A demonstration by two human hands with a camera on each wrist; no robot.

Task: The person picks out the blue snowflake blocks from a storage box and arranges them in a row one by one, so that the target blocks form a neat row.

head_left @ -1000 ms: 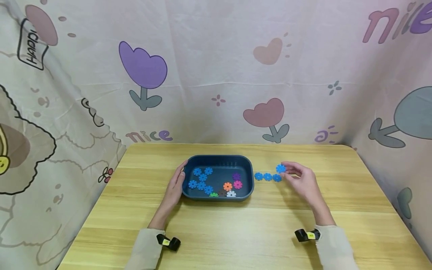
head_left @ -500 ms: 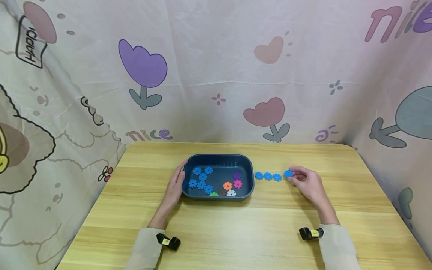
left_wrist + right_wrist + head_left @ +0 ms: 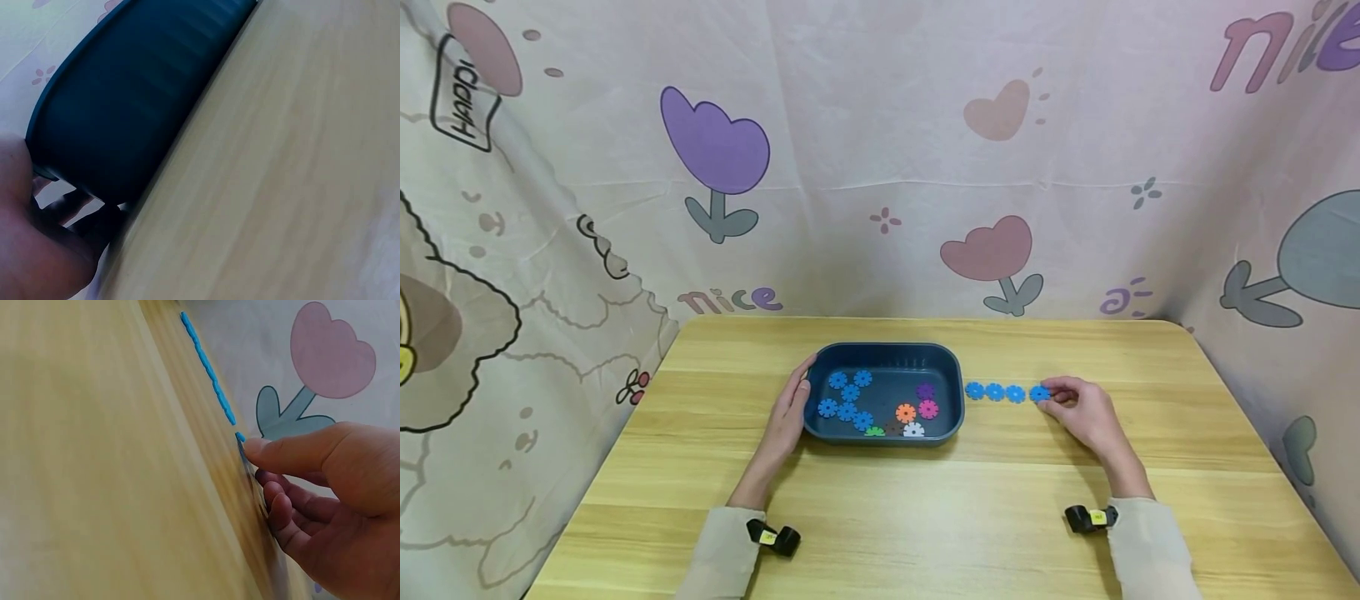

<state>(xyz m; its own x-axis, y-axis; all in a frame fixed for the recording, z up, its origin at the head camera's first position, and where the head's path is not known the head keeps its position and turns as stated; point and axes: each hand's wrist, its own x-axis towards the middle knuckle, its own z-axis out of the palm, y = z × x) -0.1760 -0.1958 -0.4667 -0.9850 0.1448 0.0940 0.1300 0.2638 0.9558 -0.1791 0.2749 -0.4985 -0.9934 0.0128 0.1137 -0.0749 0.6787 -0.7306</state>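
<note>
In the head view a dark blue tray (image 3: 887,350) holds flat notched plastic discs: a joined blue group (image 3: 847,411), plus orange (image 3: 906,412), pink (image 3: 928,409), purple, green, brown and white ones. My left hand (image 3: 787,410) holds the tray's left end, thumb at the rim and fingers against the outer wall in the left wrist view. Right of the tray, a row of three blue discs (image 3: 995,392) lies on the table. My right hand (image 3: 1084,410) pinches another blue disc (image 3: 1039,394) between thumb and fingers, at the row's right end with a small gap. In the right wrist view the fingers partly hide it.
The wooden table (image 3: 917,517) extends on all sides of the tray and row. A printed curtain (image 3: 850,150) hangs along the back and both sides. Each sleeve cuff carries a small black wrist camera (image 3: 784,541).
From above the row's right end, my right hand has moved right and down with its blue disc, which is now level with the row. My left hand and the tray stay put.
</note>
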